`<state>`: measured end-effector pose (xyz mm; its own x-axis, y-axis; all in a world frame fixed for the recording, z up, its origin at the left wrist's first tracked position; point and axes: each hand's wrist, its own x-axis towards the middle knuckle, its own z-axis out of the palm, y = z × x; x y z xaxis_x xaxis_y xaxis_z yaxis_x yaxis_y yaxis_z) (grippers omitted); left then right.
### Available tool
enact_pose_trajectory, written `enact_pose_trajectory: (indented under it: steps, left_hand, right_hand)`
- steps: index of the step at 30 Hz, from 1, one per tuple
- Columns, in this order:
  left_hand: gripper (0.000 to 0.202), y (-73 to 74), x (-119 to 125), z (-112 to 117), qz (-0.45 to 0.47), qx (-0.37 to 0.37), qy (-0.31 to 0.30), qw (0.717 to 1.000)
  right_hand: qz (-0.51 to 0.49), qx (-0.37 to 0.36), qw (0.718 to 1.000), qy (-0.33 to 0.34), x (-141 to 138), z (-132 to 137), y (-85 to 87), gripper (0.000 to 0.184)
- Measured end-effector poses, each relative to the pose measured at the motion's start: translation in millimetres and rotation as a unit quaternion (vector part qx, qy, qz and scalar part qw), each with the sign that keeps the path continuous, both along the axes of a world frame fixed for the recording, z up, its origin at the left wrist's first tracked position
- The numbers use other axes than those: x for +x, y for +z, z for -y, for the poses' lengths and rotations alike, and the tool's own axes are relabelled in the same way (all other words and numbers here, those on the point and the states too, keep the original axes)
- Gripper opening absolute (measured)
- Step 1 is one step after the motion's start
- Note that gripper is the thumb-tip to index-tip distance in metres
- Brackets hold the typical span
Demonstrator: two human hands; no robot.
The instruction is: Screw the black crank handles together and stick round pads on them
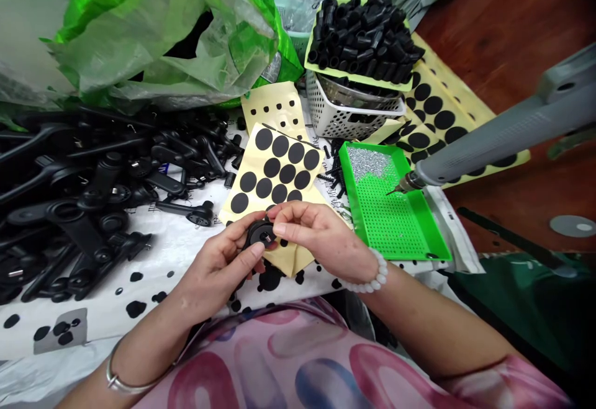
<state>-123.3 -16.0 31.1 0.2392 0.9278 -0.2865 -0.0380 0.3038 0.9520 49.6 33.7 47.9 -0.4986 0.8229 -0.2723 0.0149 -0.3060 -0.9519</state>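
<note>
Head view: fingers [298, 211] around black disc [257, 234]

Light fairly bright, cool, seemingly from above. Shadows soft, pooled among black parts [109, 170]; outlines merging there, only dull highlights. White sheet [172, 241] palest, throws most light back. Glare on plastic of green bag [289, 55]; glint on my bangle [113, 382]. My left hand [212, 272] and right hand [321, 235] reasonably sharp, evenly lit. Lower right corner dim, near black at edge. Wide lens stretches my forearms [419, 310] and driver [493, 133] toward frame sides.
</note>
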Motion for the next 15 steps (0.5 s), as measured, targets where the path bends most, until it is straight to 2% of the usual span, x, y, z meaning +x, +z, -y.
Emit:
enact_pose_trajectory:
  steps: [9, 15]
  left_hand:
    - [0.058, -2.0, 0.7, 1.3, -0.017, -0.01, 0.025, 0.999]
    - [0.054, 0.9, 5.2, -1.1, -0.014, -0.016, 0.039, 0.999]
  right_hand:
    - [0.038, 0.034, 0.998, -0.028, -4.2, 0.8, -1.9, 0.01]
    - [0.096, 0.148, 0.983, -0.058, -4.4, 3.3, -6.5, 0.008]
